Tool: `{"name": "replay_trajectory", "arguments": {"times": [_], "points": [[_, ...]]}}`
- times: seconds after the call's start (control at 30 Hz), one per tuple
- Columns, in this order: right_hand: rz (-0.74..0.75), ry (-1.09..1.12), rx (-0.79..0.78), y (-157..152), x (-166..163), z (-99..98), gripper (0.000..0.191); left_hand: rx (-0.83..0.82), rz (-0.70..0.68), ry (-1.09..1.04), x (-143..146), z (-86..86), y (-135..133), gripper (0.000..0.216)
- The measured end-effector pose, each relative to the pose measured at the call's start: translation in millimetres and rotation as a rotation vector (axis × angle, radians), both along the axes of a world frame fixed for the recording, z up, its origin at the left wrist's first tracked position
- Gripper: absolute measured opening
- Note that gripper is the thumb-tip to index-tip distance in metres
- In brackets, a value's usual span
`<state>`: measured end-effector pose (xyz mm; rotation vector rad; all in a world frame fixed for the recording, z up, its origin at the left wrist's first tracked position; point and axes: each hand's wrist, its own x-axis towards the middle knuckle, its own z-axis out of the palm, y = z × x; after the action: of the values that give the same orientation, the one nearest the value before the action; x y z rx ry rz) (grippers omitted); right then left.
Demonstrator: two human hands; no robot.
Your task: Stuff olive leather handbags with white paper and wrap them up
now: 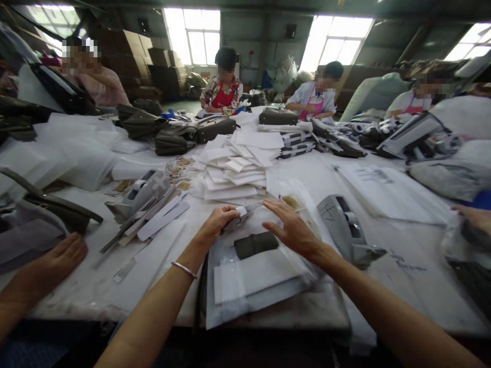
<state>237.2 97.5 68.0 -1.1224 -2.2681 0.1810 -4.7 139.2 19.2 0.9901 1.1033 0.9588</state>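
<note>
My left hand (218, 221) is closed, its fingers pinching the top edge of a clear plastic bag (261, 276) together with a small white piece, perhaps tape. My right hand (293, 227) lies flat with fingers spread on the same bag. Inside the bag I see white sheets and a dark olive pouch (256, 244). A thin bracelet (184, 269) circles my left wrist.
A grey tape dispenser (347, 227) stands right of my hand, another (140, 194) to the left beside white strips. A stack of white sheets (238, 166) sits ahead. Olive handbags (180, 135) lie beyond. A co-worker's hand (63, 255) rests at left. Several people sit across the white table (406, 260).
</note>
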Motion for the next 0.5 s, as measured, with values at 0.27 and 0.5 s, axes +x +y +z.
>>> {"name": "replay_trajectory", "arguments": {"times": [0.27,0.5], "points": [[-0.851,0.292,-0.231,-56.7,194.2,13.0,0.026,-0.05,0.033,-0.018,-1.4,7.3,2.8,0.041],[-0.848,0.75,-0.677,-69.1,227.1,-20.8,0.038,-0.138,0.121,-0.017,1.0,14.5,5.4,0.023]]}}
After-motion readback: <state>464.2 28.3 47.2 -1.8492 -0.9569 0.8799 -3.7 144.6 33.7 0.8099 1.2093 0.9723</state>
